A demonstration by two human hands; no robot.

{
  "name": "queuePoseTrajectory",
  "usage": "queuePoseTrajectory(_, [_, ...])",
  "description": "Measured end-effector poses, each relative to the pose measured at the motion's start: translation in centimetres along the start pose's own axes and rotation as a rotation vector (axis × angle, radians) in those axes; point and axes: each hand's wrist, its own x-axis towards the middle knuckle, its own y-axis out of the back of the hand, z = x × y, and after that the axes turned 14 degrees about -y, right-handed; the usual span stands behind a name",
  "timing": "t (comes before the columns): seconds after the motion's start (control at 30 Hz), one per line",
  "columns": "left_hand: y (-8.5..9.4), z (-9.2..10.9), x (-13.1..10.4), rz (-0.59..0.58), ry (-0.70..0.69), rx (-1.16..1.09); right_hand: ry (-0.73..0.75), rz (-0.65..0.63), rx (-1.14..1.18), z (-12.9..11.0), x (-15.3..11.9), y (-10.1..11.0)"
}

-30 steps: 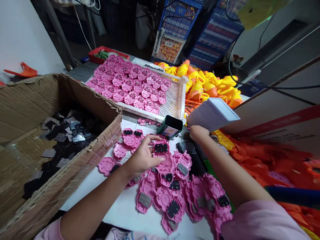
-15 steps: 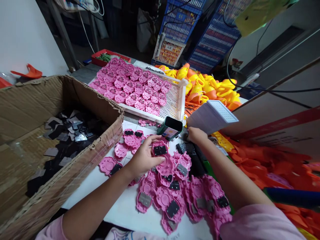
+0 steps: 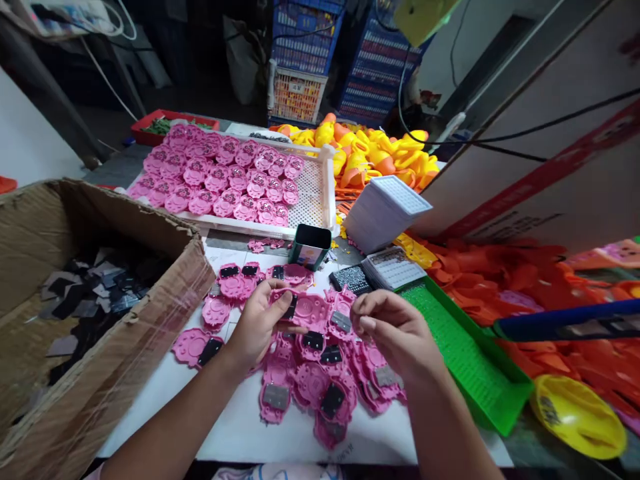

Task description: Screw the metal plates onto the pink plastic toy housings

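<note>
My left hand [image 3: 253, 330] grips a pink plastic toy shell [image 3: 309, 309] by its left end, thumb over the black rectangular cover on it. Just to the right is my right hand [image 3: 403, 333], its thumb and fingers pinched together; whatever they hold is too small to make out. Under and around both hands lies a pile of similar pink shells [image 3: 310, 380], several with black or grey covers. Behind the hands stands a dark green open container [image 3: 311, 247]. A black dotted piece [image 3: 351, 279] and a white card-like stack [image 3: 395, 268] lie beyond my right hand.
A cardboard box [image 3: 165, 293] of dark flat pieces stands at left. At the back, a white tray [image 3: 327, 193] bears rows of pink parts beside yellow-orange parts [image 3: 355, 157]. On the right are a green tray [image 3: 465, 353], a yellow bowl [image 3: 580, 417] and orange pieces [image 3: 465, 280].
My right hand has come back from beside the upright white stack to near the pink shell. The left hand has turned the shell sideways. The camera view has shifted right.
</note>
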Motion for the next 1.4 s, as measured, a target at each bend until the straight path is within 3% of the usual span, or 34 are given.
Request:
queuePoseTrajectory(0.13, [-0.6,-0.1,-0.9,-0.044,0.022,-0.009,0.049,0.286,0.127,2.7,-0.5,-0.6])
queuePoseTrajectory(0.23, [-0.7,-0.4,-1.4,-0.074,0.034,0.010,0.073,0.366,0.107,3.8,-0.3,-0.7])
queuePoseTrajectory(0.57, [-1.0,-1.6,-1.4,-0.090,0.047,0.106,0.132,0.374,-0.011,4.7,0.3,-0.9])
queuePoseTrajectory(0.8, [-1.0,-1.7,-1.7,-0.113,0.012,0.056,0.050,0.313,-0.013,4.8,-0.3,-0.3])
queuePoseTrajectory(1.17, [-1.0,-1.4,-1.7,-0.094,0.013,0.085,0.210,0.295,-0.082,4.6,-0.6,0.2])
queuePoseTrajectory(1.4, [-0.9,-1.9,-2.0,-0.137,-0.001,0.168,0.135,0.241,-0.111,4.8,-0.2,0.2])
